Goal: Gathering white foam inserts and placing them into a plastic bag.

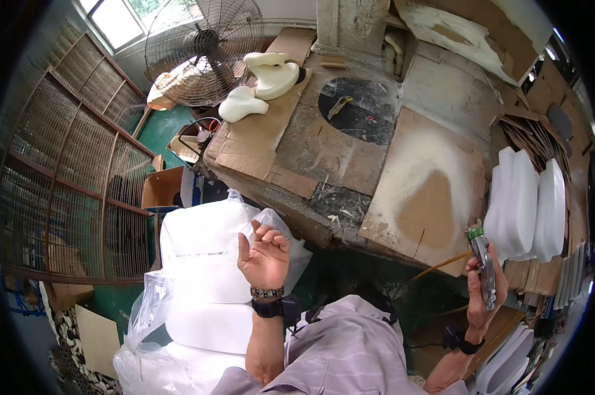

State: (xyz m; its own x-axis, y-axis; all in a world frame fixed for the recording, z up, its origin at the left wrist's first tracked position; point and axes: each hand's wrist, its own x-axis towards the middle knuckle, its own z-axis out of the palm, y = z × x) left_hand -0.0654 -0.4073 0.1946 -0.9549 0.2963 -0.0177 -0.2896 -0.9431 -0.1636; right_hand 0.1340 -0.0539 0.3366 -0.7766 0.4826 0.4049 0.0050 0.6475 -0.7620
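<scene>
My right hand (495, 289) is wrapped round a metal spray gun (485, 263) with a green ring near its top, held upright at the right. Just past the gun stand several white foam pads (518, 204) on edge. My left hand (266, 260) hangs palm up with its fingers loosely curled and apart, holding nothing. Below and beside it is a stack of white foam pads (202, 280) in a clear plastic bag (146, 313). Whether the left hand touches the stack, I cannot tell.
Ahead lies a cardboard-covered workbench (258, 141) with a knife (339, 106) on a dark round patch. Moulded cream foam pieces (245, 102) sit at its left. A sprayed cardboard sheet (416, 191), a large fan (205, 43), wire racks (80, 171) and a yellowish hose (445, 263) surround me.
</scene>
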